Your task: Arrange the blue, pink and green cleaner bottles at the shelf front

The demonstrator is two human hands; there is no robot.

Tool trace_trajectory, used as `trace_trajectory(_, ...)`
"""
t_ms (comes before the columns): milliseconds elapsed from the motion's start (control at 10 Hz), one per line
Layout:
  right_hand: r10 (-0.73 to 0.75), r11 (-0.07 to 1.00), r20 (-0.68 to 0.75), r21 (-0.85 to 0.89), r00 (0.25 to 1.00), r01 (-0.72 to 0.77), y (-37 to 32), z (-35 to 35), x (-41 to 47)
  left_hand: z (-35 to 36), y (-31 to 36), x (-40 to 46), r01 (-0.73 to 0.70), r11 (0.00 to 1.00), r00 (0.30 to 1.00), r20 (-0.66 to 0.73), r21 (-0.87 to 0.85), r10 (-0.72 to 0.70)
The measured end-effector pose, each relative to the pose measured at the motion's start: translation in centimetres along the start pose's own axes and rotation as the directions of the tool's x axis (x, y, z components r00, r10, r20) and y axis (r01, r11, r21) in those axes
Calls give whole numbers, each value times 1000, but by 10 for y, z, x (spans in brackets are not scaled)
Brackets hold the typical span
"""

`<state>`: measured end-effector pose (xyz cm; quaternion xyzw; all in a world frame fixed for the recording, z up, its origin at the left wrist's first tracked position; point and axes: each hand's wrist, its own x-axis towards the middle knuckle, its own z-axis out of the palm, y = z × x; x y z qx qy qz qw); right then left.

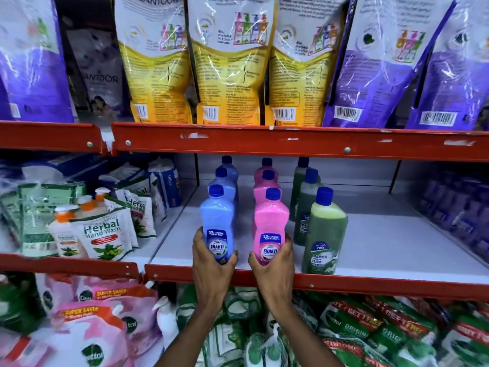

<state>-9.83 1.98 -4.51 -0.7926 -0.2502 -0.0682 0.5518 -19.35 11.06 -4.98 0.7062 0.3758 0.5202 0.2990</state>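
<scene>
While our left hand [211,256] grips the blue bottle [217,226] and our right hand [274,256] the pink bottle [270,226], the green bottle [325,234] beside it already stands at the front; we judge the task almost done.

I count three blue bottles [217,221], three pink bottles [270,223] and three green bottles [326,229], one file per colour. On the shelf above I see three yellow pouches [227,75] and three purple pouches [370,75].
</scene>
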Motion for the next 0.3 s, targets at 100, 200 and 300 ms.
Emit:
trace_trajectory(100,0,1000,4,-8,1000,0,-2,1,-1,-3,2,-1,2,1000,1000,4,-22,-2)
trace_trajectory(200,-3,1000,32,2,999,3,-1,2,1,-3,-1,-1,-9,1000,1000,25,-18,9)
trace_trajectory(300,-8,1000,42,7,999,8,-7,-4,-3,-8,4,-5,-25,999,999,28,-27,25)
